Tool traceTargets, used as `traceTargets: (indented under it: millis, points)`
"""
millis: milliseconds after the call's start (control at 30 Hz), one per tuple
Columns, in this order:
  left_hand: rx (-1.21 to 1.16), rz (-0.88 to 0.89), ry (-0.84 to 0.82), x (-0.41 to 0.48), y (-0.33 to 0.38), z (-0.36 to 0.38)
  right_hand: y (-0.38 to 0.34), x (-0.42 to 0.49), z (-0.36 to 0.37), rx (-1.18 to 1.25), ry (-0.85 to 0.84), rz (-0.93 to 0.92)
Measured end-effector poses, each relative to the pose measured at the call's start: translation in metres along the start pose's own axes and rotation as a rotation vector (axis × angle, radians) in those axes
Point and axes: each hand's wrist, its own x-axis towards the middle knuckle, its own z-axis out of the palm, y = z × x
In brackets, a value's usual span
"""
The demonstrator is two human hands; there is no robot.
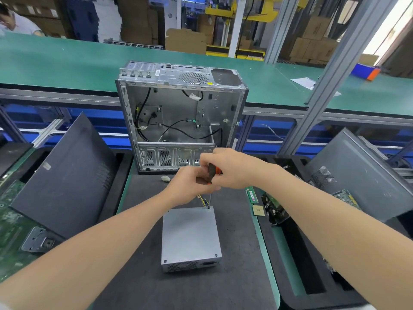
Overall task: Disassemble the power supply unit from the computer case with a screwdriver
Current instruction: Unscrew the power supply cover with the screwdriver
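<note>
The grey power supply unit (190, 236) lies flat on the dark mat in front of me, outside the case, its coloured wires leading from its far edge. Behind it the open computer case (178, 113) stands upright, with loose black cables inside. Both hands hold a screwdriver (212, 173) with a black and orange handle, upright. Its shaft tip sits on a screw at the unit's far right corner. My right hand (232, 168) grips the handle from the right. My left hand (190, 184) curls round the lower handle from the left.
A black side panel (67, 175) leans at the left over green circuit boards. At the right stands another dark case (362, 175), with memory sticks, a CPU chip (258, 211) and boards beside it. A white connector (165, 179) lies near the case's foot. A person sits far left across the green bench.
</note>
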Motion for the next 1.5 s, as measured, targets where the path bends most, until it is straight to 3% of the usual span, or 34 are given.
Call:
traceTargets:
  millis: [100, 200, 267, 500, 700, 900, 1067, 1133, 1500]
  points:
    - [0.028, 0.008, 0.018, 0.001, -0.001, 0.002, -0.004, -0.003, 0.003, -0.059, 0.098, 0.031]
    - [0.011, 0.038, 0.033, 0.002, -0.002, 0.004, -0.011, 0.000, 0.012, -0.350, 0.248, 0.209]
    - [-0.021, 0.035, 0.020, 0.003, -0.002, 0.006, -0.013, 0.004, 0.015, -0.412, 0.274, 0.275]
    - [-0.006, 0.008, 0.001, -0.001, -0.003, 0.001, -0.008, -0.003, 0.002, -0.053, 0.090, 0.084]
    - [0.010, 0.019, -0.009, -0.001, -0.004, 0.000, -0.007, -0.003, -0.006, -0.047, -0.006, 0.006]
    - [0.030, 0.001, 0.031, -0.001, -0.004, 0.001, -0.011, -0.004, -0.005, -0.048, 0.016, -0.027]
    - [0.010, 0.078, 0.029, -0.002, -0.002, 0.006, -0.022, 0.002, 0.013, -0.416, 0.228, 0.236]
    - [-0.026, 0.095, 0.012, -0.003, -0.002, 0.008, -0.024, 0.005, 0.014, -0.457, 0.242, 0.306]
    - [0.018, -0.002, 0.006, -0.005, -0.003, -0.003, -0.012, -0.001, -0.003, -0.076, 0.023, 0.057]
